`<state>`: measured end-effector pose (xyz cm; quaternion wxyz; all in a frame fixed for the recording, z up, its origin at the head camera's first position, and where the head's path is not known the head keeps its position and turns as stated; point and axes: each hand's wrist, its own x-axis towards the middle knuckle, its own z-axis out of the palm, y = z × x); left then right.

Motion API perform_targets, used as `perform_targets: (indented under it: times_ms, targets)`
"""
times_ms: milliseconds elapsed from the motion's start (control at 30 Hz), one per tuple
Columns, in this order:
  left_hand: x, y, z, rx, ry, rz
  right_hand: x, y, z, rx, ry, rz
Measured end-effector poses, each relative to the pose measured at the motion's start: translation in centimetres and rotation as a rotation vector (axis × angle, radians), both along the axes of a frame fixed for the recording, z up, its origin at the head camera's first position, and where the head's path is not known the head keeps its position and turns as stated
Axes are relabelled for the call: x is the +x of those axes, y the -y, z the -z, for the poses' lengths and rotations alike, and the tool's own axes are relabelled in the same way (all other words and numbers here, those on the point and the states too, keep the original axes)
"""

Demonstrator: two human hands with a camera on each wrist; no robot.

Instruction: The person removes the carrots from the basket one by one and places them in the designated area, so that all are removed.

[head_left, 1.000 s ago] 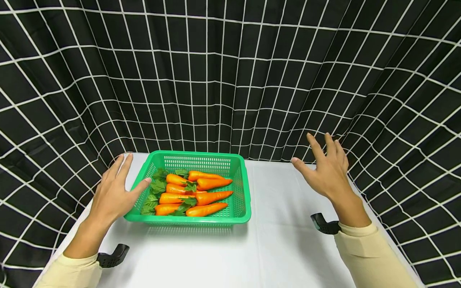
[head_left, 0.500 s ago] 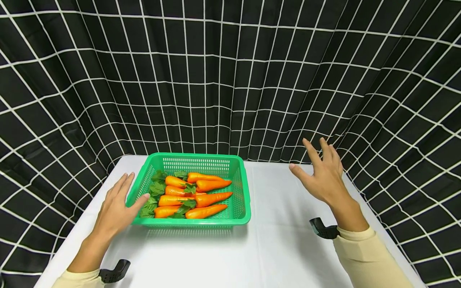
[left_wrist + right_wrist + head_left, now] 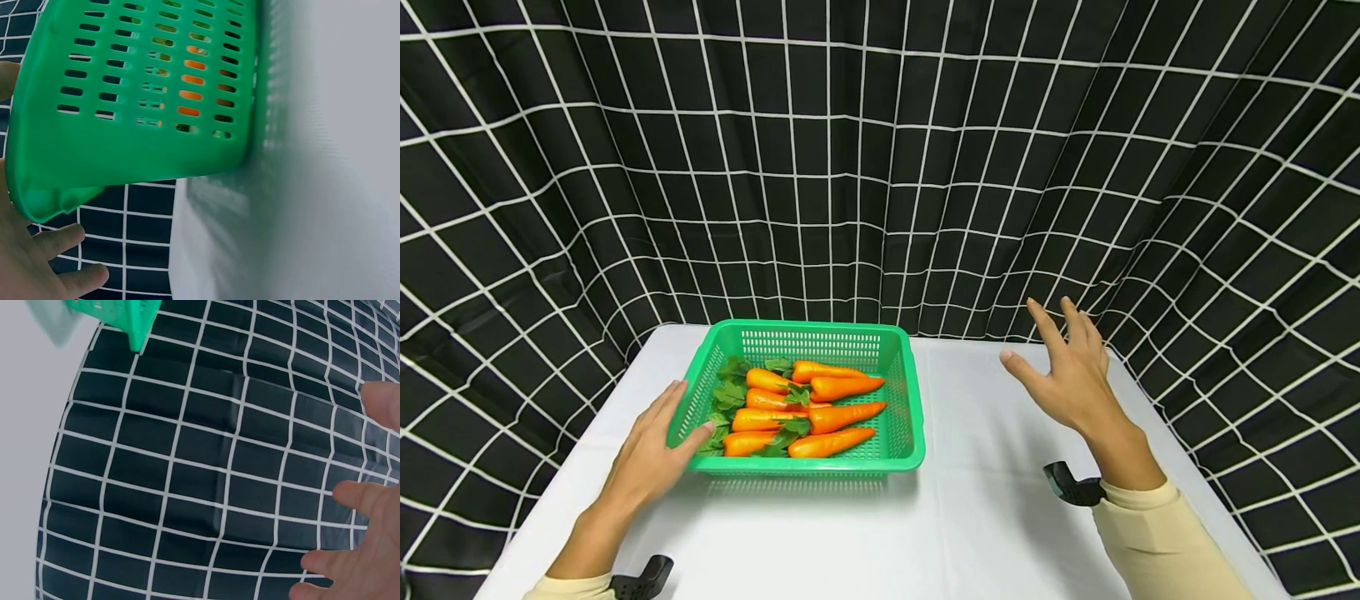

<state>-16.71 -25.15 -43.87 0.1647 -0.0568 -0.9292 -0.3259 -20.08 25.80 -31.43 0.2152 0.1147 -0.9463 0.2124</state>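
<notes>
A green plastic basket [image 3: 902, 462] with slotted walls stands left of centre in the head view. Several orange carrots [image 3: 848, 416] with green leaves [image 3: 727, 393] lie inside, tips mostly to the right. My left hand [image 3: 651, 454] is at the basket's left rim, thumb over the near corner and fingers stretched along the outside; in the left wrist view the basket's wall [image 3: 144, 150] fills the top, with fingers [image 3: 59, 240] extended beside it. Whether they touch the rim I cannot tell. My right hand [image 3: 1071, 375] hovers over the table's right side, fingers spread, holding nothing.
White cloth covers the table [image 3: 820, 542]. A black curtain [image 3: 880, 183] with white grid lines encloses the back and both sides, close behind the basket. Each wrist carries a black camera mount [image 3: 1075, 486].
My left hand has come down and slightly right, nearer to the basket's rim. The right hand has sunk a little and drifted slightly left. The basket and carrots look unmoved.
</notes>
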Motion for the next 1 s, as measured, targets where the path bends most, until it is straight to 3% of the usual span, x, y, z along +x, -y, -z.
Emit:
perform_targets:
  times_ms: [167, 567, 1000]
  targets:
    - [0.2, 0.1, 0.7, -0.005, 0.012, -0.012, 0.0, 0.2, 0.2, -0.003, -0.005, -0.006]
    - [0.7, 0.1, 1.2, 0.003, 0.034, -0.016, 0.1, 0.7, 0.5, -0.015, -0.013, -0.024]
    - [0.7, 0.4, 1.7, 0.001, 0.034, -0.004, 0.0, 2.8, -0.6, -0.026, -0.033, -0.093]
